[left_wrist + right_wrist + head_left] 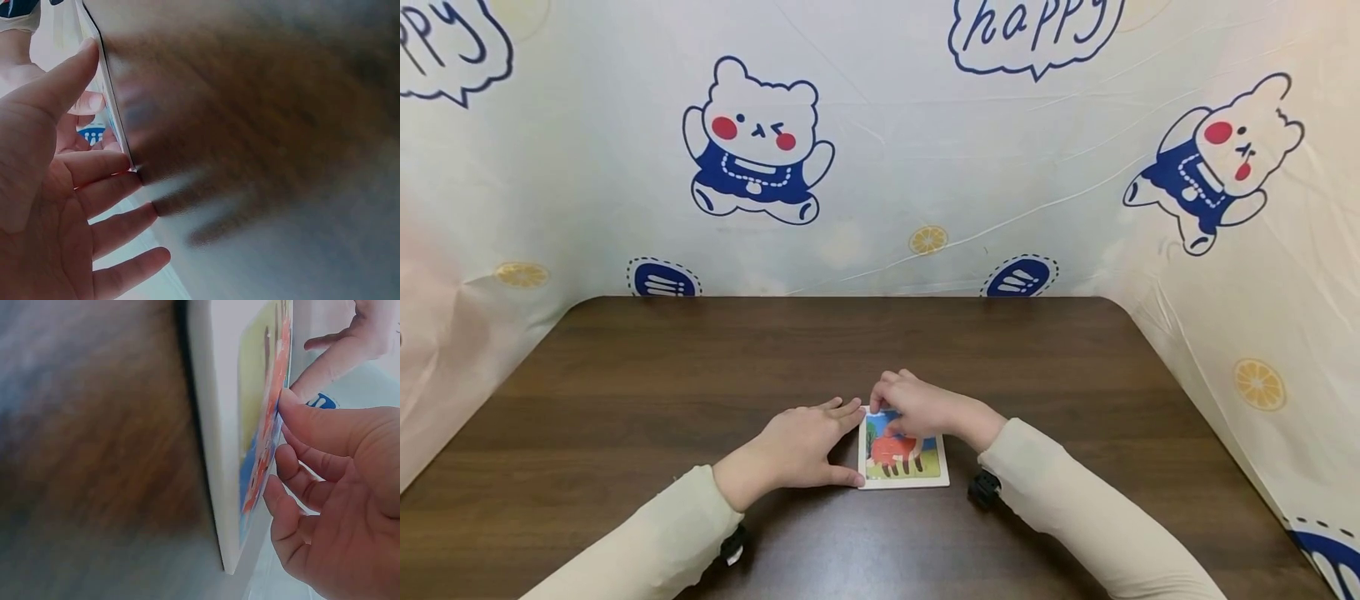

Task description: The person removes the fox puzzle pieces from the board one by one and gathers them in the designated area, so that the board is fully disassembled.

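Observation:
A small square picture board [942, 483] with a white border lies flat on the table. It shows an orange-red animal with dark legs on yellow-green ground, a green tree and blue sky. My left hand [805, 446] rests along its left edge, fingers extended, fingertips at the upper corner and thumb at the lower one. Over the picture's upper part is my right hand [917, 408], fingers bent and thumb apart from the index finger. In the right wrist view, the right thumb [306, 419] touches the picture's surface; I cannot tell whether anything is pinched there.
The dark brown wooden table [647, 358] reaches back to a pale curtain [880, 150] printed with bears and orange slices. The curtain also runs along both sides. Black straps [983, 489] sit at the wrists, below light sleeves [1075, 500].

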Tool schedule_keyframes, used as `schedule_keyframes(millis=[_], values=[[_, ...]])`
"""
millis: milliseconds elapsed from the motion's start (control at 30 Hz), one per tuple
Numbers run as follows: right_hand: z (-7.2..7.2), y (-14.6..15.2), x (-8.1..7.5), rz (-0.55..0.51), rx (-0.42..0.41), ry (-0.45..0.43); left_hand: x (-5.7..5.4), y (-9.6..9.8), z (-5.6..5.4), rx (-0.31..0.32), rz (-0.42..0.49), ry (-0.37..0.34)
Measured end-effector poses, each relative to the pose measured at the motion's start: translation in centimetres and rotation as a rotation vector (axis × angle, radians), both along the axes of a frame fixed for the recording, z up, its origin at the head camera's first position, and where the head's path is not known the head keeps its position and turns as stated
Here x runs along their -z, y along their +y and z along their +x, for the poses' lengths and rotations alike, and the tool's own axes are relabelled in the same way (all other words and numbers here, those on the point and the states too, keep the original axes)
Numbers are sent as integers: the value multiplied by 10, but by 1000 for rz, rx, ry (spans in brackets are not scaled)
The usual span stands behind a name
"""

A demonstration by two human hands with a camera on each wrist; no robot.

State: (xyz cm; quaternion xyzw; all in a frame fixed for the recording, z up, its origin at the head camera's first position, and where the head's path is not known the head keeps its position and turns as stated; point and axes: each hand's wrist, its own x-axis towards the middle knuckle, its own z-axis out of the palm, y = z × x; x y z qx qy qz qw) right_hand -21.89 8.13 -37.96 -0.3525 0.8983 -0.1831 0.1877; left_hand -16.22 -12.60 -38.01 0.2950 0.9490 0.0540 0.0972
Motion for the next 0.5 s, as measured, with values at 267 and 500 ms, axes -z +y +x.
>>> schedule_keyframes(millis=[267,500], values=[[-2,-2,0,36,-13,1,1,-1,0,6,6,8],[-4,-1,4,10,3,-7,2,-1,0,11,5,0]])
